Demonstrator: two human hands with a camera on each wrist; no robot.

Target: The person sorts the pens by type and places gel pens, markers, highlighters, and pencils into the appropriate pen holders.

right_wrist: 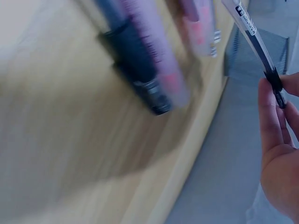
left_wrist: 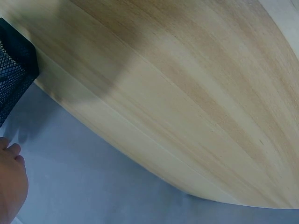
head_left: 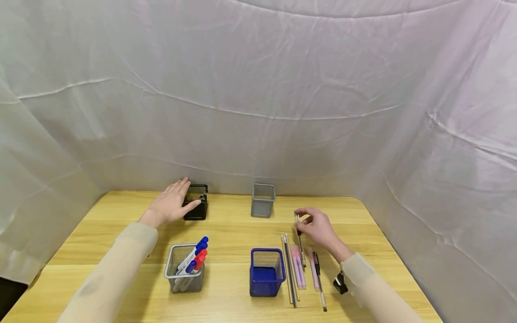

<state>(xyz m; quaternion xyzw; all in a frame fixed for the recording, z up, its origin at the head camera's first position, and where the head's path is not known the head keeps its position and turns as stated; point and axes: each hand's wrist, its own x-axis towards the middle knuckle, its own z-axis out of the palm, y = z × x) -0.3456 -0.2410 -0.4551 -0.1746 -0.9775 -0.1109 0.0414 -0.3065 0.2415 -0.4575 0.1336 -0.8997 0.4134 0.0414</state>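
My left hand (head_left: 171, 202) lies along the left side of a black mesh pen holder (head_left: 195, 214), fingers straight and thumb stretched across its front. A black pen end (head_left: 203, 196) shows at that holder's rim. In the left wrist view, part of the hand (left_wrist: 11, 182) appears beside the holder's mesh (left_wrist: 16, 70). My right hand (head_left: 317, 228) pinches a clear gel pen (head_left: 300, 240) with black parts near one end, between thumb and fingers. The right wrist view shows this pen (right_wrist: 254, 42) tilted in the fingertips. Another gel pen (head_left: 320, 285) lies nearby on the table.
Pencils (head_left: 288, 269) and pale purple pens (head_left: 298, 269) lie right of a blue mesh holder (head_left: 264, 289). A grey holder (head_left: 183, 280) at front left contains red and blue markers (head_left: 198, 258). Another grey holder (head_left: 261, 211) stands at the back. Curtains (head_left: 258, 89) surround the table (head_left: 226, 233).
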